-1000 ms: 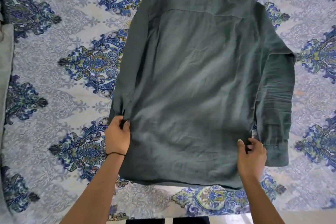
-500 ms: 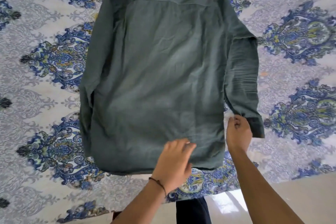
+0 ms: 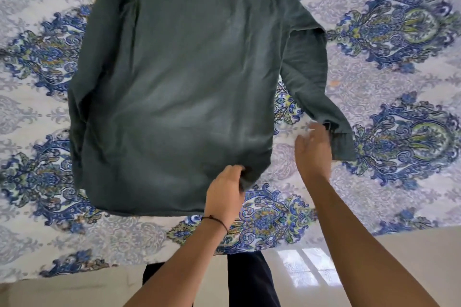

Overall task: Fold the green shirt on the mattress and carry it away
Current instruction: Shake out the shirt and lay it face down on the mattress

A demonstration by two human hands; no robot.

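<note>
The green shirt (image 3: pixel 184 87) lies back-up on the patterned mattress sheet (image 3: pixel 399 70), its collar toward the top edge of the view. Its left sleeve is folded in along the body. Its right sleeve (image 3: pixel 316 87) angles out to the lower right, away from the body. My left hand (image 3: pixel 225 193) pinches the shirt's lower right hem corner, and the cloth bunches there. My right hand (image 3: pixel 313 151) hovers blurred just left of the sleeve cuff (image 3: pixel 343 143), fingers spread, holding nothing that I can see.
The blue and white sheet covers the mattress on all sides of the shirt. The mattress's near edge runs across the lower part of the view, with a glossy cream floor (image 3: pixel 386 269) below it. My dark trouser legs (image 3: pixel 249 281) stand against that edge.
My left hand crossed from the shirt's left edge to its lower right hem corner and gripped it. My right hand let go of the cuff; the right sleeve now lies angled outward.
</note>
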